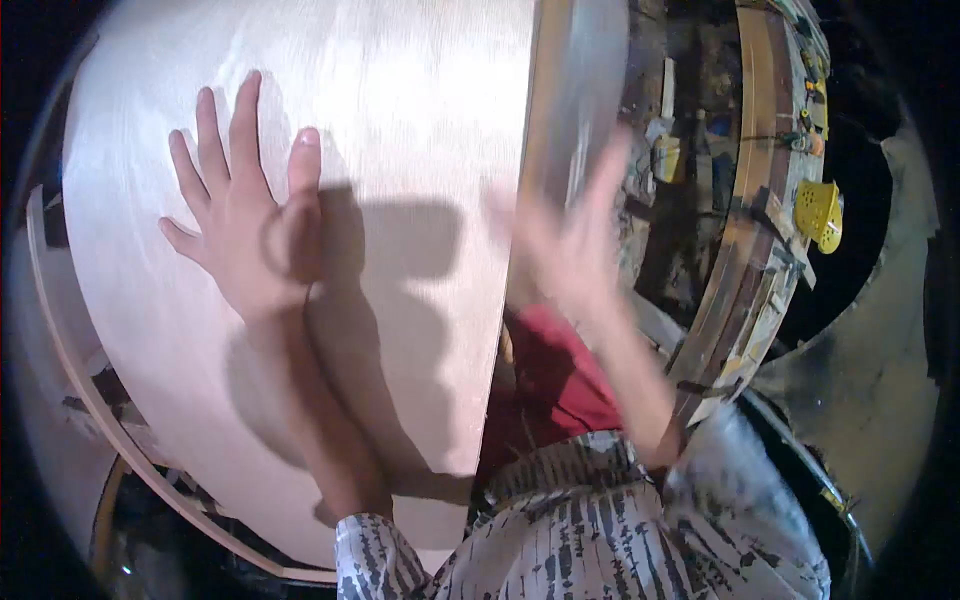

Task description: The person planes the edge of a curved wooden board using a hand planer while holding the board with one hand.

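My left hand (245,220) lies with fingers spread on a large pale plywood sheet (420,90). Nothing is held in it, and its shadow falls on the wood to the right. At the sheet's right edge is my right hand (570,245), blurred by motion. Its thumb side is near the edge, and a finger points upward. Just above it runs a smeared greyish strip (592,80), beside a brown edge (550,70) along the plywood. Whether the right hand grips either of these cannot be made out.
A cluttered bench (755,110) with a wooden rim stands to the right, holding tools and scraps. A yellow perforated basket-like object (820,215) hangs on its outer side. A curved-looking wooden edge (75,370) runs along the left. Red cloth (560,370) shows below my right hand.
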A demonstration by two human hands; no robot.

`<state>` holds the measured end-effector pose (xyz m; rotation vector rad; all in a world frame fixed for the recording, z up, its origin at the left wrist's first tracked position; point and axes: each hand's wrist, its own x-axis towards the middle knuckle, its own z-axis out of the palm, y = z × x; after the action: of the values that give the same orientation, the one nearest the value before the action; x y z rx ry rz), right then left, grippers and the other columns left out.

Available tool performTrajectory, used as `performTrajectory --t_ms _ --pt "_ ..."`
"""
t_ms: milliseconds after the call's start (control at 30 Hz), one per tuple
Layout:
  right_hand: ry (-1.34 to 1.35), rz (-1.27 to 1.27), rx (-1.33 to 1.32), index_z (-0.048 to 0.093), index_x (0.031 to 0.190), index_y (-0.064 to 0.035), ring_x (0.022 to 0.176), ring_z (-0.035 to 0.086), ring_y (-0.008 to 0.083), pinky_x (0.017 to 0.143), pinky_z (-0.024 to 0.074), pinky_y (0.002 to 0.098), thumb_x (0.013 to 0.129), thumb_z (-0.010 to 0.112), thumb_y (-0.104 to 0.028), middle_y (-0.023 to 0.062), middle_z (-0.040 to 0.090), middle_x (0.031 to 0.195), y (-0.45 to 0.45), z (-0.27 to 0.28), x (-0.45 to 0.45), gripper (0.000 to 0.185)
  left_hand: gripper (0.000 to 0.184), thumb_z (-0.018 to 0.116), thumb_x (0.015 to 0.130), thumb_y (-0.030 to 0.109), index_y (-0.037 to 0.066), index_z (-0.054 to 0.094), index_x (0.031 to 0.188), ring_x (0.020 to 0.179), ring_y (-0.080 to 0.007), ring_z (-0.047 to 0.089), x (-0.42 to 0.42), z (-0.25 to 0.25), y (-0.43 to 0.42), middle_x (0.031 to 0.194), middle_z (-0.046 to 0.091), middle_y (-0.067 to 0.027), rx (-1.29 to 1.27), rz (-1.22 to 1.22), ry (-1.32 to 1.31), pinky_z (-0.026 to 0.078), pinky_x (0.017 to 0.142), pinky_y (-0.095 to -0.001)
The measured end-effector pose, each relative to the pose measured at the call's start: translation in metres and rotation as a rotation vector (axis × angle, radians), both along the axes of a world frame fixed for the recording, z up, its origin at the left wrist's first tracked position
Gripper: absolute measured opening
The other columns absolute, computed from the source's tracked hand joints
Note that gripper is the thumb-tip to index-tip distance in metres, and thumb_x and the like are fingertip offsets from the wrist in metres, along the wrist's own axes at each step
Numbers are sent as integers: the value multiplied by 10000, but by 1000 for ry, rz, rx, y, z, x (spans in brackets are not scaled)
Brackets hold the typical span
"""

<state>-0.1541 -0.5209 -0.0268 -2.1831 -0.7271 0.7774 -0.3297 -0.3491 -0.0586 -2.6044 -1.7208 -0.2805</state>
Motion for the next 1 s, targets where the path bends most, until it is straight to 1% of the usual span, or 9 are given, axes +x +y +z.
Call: performTrajectory --t_ms 67,167,333,500,633,800,867,933,1000 --pt "375 39 53 -109 1561 85 1500 294 360 1235 216 480 878 796 -203 304 253 1598 -104 21 -85 1170 629 523 961 628 437 398 1547 1562 -325 219 4 2 2 1680 298 30 5 19 6 123 1150 -791" --pt "737 -48 -225 269 1423 25 1239 573 282 1056 441 417 835 827 -162 220 562 1302 -213 74 -152 832 617 526 963 617 435 408 1541 1560 -321 229 -6 4 -6 1678 305 25 -13 -19 6 119 1159 -779" --pt "266 392 -397 405 1370 19 1203 614 344 1011 480 435 748 819 -137 230 618 1264 -247 102 -52 764 696 534 967 606 305 388 1578 1567 -286 221 -47 7 -28 1679 307 -3 33 -126 -175 134 1159 -761" --pt "291 147 -356 380 1423 -107 989 575 160 826 534 331 888 589 -62 82 575 1144 -291 115 7 576 822 664 893 485 220 345 1602 1552 -291 261 -75 77 -262 1669 314 -77 -367 -306 -16 174 1161 -726" --pt "791 -474 -297 521 1305 -79 959 661 243 801 587 395 892 643 -161 130 637 1141 -361 98 9 439 546 736 825 241 189 631 1358 1492 -262 387 -153 104 -463 1568 473 -46 -607 -468 -387 274 1169 -596" --pt "1176 -589 -213 581 1220 5 908 649 276 781 597 390 912 625 -214 130 626 1055 -445 29 27 381 461 716 900 189 20 611 1315 1329 -360 530 -263 93 -597 1356 619 -178 -244 765 -815 268 1210 -529" --pt "1468 -796 -172 571 1218 46 924 635 288 792 596 384 900 624 -209 186 611 1062 -448 15 45 412 750 618 992 485 -46 423 1484 1414 -426 415 -362 71 -674 1527 439 -262 186 1521 -396 268 1211 -514" --pt "1575 -860 -181 559 1225 66 935 627 296 796 596 382 892 625 -204 218 602 1066 -443 10 56 434 914 614 930 644 -24 390 1512 1400 -431 424 -451 25 -768 1530 438 -253 12 2053 159 287 1185 -551" --pt "1511 -663 -266 550 1235 59 913 632 306 791 597 384 894 626 -199 207 611 1070 -433 3 61 434 1020 618 873 731 -6 362 1531 1403 -432 411 -523 -16 -865 1535 442 -227 -68 2076 139 301 1162 -579"
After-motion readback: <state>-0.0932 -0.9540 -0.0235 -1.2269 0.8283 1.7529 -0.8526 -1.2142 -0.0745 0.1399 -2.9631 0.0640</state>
